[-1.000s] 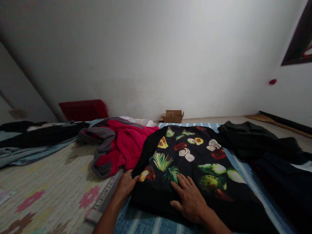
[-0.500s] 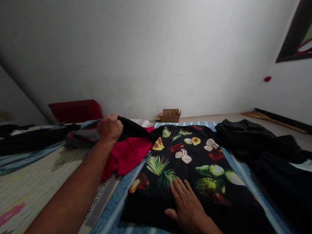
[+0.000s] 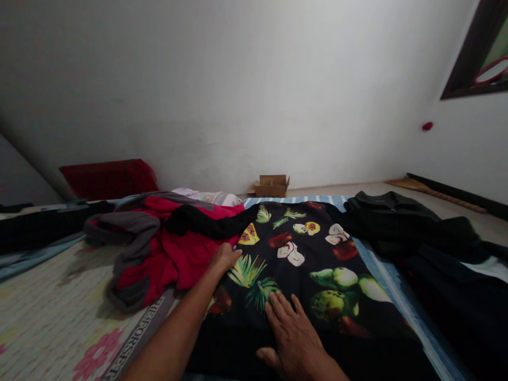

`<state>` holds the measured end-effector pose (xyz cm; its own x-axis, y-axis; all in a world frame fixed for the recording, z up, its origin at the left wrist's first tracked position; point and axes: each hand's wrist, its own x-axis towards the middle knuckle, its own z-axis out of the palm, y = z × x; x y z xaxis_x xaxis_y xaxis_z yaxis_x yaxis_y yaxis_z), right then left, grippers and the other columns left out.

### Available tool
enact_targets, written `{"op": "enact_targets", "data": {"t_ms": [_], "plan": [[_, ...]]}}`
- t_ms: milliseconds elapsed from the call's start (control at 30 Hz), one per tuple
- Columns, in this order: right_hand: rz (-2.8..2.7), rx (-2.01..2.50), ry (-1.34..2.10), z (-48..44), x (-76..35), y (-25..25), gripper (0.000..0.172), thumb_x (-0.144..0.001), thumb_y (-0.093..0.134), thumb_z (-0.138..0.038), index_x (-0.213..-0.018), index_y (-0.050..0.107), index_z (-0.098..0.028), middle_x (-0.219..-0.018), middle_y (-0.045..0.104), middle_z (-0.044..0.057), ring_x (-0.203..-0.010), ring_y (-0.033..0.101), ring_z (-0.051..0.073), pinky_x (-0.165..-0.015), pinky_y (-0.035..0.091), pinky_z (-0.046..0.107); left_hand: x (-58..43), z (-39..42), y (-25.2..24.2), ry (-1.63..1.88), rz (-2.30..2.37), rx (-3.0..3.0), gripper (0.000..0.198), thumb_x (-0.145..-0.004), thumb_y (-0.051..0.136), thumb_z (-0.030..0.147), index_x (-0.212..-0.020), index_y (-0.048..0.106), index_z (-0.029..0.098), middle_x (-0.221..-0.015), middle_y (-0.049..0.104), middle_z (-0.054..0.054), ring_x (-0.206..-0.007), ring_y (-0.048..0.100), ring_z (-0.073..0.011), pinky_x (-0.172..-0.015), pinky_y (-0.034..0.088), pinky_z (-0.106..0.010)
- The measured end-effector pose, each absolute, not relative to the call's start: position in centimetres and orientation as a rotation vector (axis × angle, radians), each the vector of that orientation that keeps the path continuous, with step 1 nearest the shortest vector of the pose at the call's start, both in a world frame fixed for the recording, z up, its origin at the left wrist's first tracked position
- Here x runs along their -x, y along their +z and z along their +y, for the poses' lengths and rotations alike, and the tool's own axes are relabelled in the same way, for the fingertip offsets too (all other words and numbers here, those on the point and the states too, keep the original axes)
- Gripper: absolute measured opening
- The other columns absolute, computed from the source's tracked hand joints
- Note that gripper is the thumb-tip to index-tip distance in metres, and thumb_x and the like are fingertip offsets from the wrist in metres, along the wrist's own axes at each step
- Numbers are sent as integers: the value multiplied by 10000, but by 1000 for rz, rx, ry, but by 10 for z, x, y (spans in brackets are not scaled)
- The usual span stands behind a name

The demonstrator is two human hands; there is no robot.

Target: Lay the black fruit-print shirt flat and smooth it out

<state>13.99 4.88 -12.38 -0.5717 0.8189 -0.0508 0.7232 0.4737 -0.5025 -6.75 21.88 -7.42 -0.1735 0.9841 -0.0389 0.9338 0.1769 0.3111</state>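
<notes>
A black sweatshirt printed with fruit and green leaves lies spread out in front of me, its collar at the far end. My right hand rests flat on its lower middle, fingers stretched and slightly apart. At the sweatshirt's left side edge is my left hand, closed on the cloth with the thumb on top; its other fingers are mostly hidden. The left sleeve stretches out bent and crumpled over a red and grey garment.
Dark folded clothes lie at the right, beside a blue striped sheet. More dark clothing is at the far left on a flowered cover. Near the wall stand a small cardboard box and a red case-like object.
My left hand has let go of the black sleeve, which now lies on the red garment, and has moved right and nearer to the sweatshirt's side. My right hand stays flat.
</notes>
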Motion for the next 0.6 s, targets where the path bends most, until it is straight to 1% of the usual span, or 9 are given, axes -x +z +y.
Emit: {"op": "enact_targets", "data": {"t_ms": [67,133,200,267,333,400,433,500,600], "plan": [[-2515,1324,723,48,-141,-120,788,-848,353,-650,-1441,269,-139,-1511,135,136,-1396,60,278,-1110,37,525,73,226,-84,281,2229,-1810,249,-727,595,334,-645,658,107,-682,656,-142,-714,643,-279,-587,426,-300],[-2502,1310,734,48,-143,-115,784,-850,330,-665,-1438,281,-151,-1510,141,144,-1394,61,283,-1107,43,527,77,230,-89,272,2252,-1803,220,-724,586,290,-611,648,112,-666,655,-131,-690,644,-268,-573,416,-286],[-2491,1291,747,47,-144,-112,774,-854,303,-674,-1434,293,-161,-1508,150,154,-1392,68,289,-1104,47,529,79,229,-92,298,2280,-1811,194,-740,555,268,-662,653,120,-721,670,-131,-739,646,-267,-600,420,-282],[-2481,1282,748,46,-145,-110,761,-858,286,-677,-1430,306,-174,-1505,162,160,-1391,77,293,-1101,46,534,79,227,-96,337,2301,-1821,190,-763,526,267,-772,656,129,-828,684,-137,-834,642,-266,-657,429,-280],[-2477,1294,739,46,-145,-109,757,-855,288,-681,-1425,318,-184,-1504,167,167,-1389,80,299,-1099,46,539,78,225,-100,364,2304,-1821,214,-776,515,268,-876,641,125,-945,675,-158,-934,624,-272,-717,431,-284],[-2480,1303,729,46,-144,-110,751,-854,293,-681,-1423,323,-193,-1505,163,167,-1389,75,306,-1097,47,544,76,225,-101,374,2288,-1801,242,-785,512,284,-920,624,116,-1009,658,-177,-995,604,-282,-753,431,-294],[-2482,1303,725,47,-144,-110,749,-853,295,-682,-1422,325,-196,-1506,164,166,-1388,73,309,-1096,47,546,76,225,-100,373,2270,-1785,248,-785,516,301,-907,624,114,-1002,658,-179,-1000,601,-287,-753,434,-298],[-2486,1298,718,47,-143,-111,749,-851,301,-682,-1422,324,-199,-1506,166,166,-1387,73,315,-1095,49,549,77,223,-96,362,2198,-1747,262,-771,534,353,-822,632,115,-923,675,-165,-956,617,-290,-721,448,-298],[-2484,1302,708,47,-143,-112,742,-854,313,-673,-1425,317,-200,-1507,162,166,-1387,69,318,-1095,55,553,86,211,-88,330,2025,-1701,343,-744,544,447,-698,636,120,-784,690,-125,-802,653,-264,-637,472,-287]]}}
